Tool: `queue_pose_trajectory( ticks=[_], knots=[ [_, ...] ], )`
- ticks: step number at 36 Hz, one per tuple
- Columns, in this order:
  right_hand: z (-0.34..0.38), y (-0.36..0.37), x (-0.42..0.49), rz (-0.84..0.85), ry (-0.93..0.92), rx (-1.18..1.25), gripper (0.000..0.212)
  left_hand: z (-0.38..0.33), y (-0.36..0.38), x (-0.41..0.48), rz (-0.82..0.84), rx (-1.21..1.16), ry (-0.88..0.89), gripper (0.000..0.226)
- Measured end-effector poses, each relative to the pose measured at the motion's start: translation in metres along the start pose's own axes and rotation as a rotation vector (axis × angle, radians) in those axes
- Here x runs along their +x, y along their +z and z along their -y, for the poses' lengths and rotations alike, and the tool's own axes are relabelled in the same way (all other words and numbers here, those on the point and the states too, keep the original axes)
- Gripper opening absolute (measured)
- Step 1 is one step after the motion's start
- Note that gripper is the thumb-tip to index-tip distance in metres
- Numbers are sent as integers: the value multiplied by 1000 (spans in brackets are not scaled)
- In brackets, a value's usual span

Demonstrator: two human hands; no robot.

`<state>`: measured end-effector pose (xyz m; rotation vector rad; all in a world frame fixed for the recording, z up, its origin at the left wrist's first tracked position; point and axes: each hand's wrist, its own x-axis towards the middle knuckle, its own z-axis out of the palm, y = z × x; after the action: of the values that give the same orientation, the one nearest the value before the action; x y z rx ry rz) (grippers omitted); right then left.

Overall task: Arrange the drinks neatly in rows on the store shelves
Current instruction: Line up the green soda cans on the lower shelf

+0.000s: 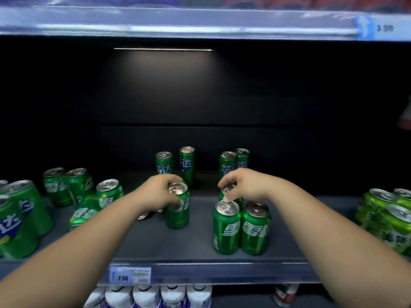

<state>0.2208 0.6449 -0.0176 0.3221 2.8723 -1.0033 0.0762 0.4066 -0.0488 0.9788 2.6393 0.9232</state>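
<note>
On the dark middle shelf (pixel 155 243): green soda cans, scattered, both arms reaching in.
Left hand (pixel 159 193): wrapped round the side of an upright green can (pixel 178 207) near the shelf's centre, fingers closed on it.
Right hand (pixel 242 185): fingertips (pixel 226 198) pinching the top rim of a can (pixel 229 192) that's mostly hidden behind the front pair.
Front pair (pixel 241 227): two green cans upright, side by side and touching, near the shelf edge.
Back row: two slim cans (pixel 175 164) left of centre, two more (pixel 233 162) to the right, all upright.
Far left: a loose cluster of green cans (pixel 66 187), one tipped over (pixel 85 213).
Far right: lighter green cans (pixel 387 216), blurred.
Shelf edge: price tag (pixel 130 275) reading 750.
Below: white bottle tops (pixel 153 295) in a row.
</note>
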Motion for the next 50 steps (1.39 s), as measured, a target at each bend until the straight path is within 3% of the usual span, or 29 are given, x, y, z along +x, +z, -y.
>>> queue_pose_trajectory(
  ticks=[7, 21, 30, 35, 41, 46, 50],
  knots=[
    [-11, 2, 6, -153, 19, -20, 23, -20, 22, 29, 91, -68, 139, 63],
    [-47, -27, -3, -225, 93, -54, 27, -72, 62, 54, 214, -195, 128, 54],
    [-67, -26, 1, -170, -17, -8, 22, -80, 68, 34, 286, -335, 77, 54],
    [-77, -25, 1, -180, -66, 100, 22, -86, 72, 17, 358, -427, 54, 52],
    [-83, -21, -3, -168, -94, 166, 25, -82, 72, 14, 283, -471, -2, 58],
    [-90, -14, -8, -164, -119, 334, 40, -62, 78, 14, 295, -755, -111, 65],
    [-94, -8, -9, -122, -98, 430, 44, -69, 83, 10, 277, -678, -119, 54]
  ],
)
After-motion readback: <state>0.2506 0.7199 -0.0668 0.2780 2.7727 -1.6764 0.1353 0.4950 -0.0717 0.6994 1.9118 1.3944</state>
